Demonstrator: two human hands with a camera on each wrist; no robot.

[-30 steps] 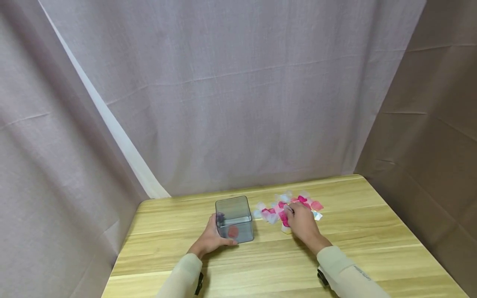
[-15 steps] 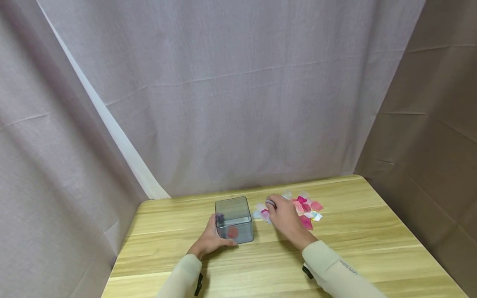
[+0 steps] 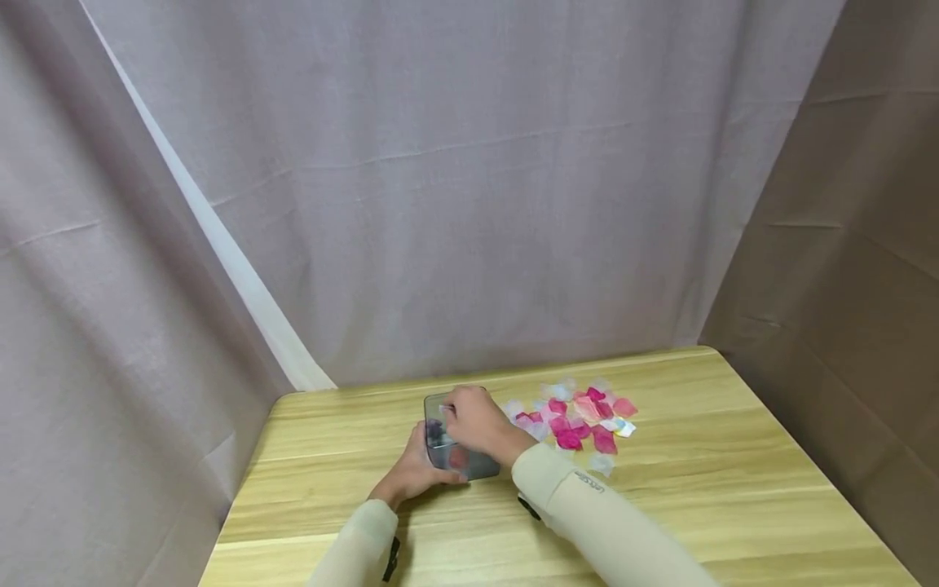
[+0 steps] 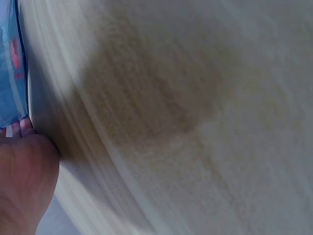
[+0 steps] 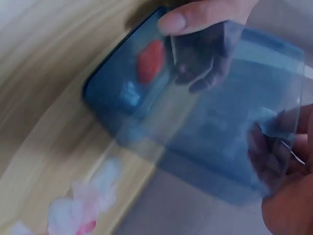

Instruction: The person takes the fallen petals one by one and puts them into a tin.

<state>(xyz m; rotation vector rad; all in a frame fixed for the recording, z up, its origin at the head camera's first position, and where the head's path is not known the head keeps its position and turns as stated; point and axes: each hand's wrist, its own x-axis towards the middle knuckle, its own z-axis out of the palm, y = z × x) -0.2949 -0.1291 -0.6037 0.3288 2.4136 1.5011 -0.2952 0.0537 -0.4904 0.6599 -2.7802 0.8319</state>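
A clear grey-blue plastic box (image 3: pixel 482 467) stands on the table with its top uncovered. My left hand (image 3: pixel 413 471) grips it at the left, the thumb along its near side. In the right wrist view, the left thumb (image 5: pixel 195 18) presses the wall and fingers show through the plastic. A red petal (image 5: pixel 150 62) lies low inside the box. Over the opening is my right hand (image 3: pixel 477 420), its curled fingers pinching a small pale petal (image 3: pixel 446 406). Pink, magenta and white artificial petals (image 3: pixel 572 428) lie scattered to the right of the box.
The wooden table (image 3: pixel 323 481) reaches back to a grey curtain (image 3: pixel 469 204). A brown cloth wall (image 3: pixel 844 310) hangs along the right side. One pale petal (image 3: pixel 601 465) lies apart in front of the others.
My right hand has moved left from the scattered petals to over the box, uncovering petals that it had hidden. The left hand and the box have stayed in place.
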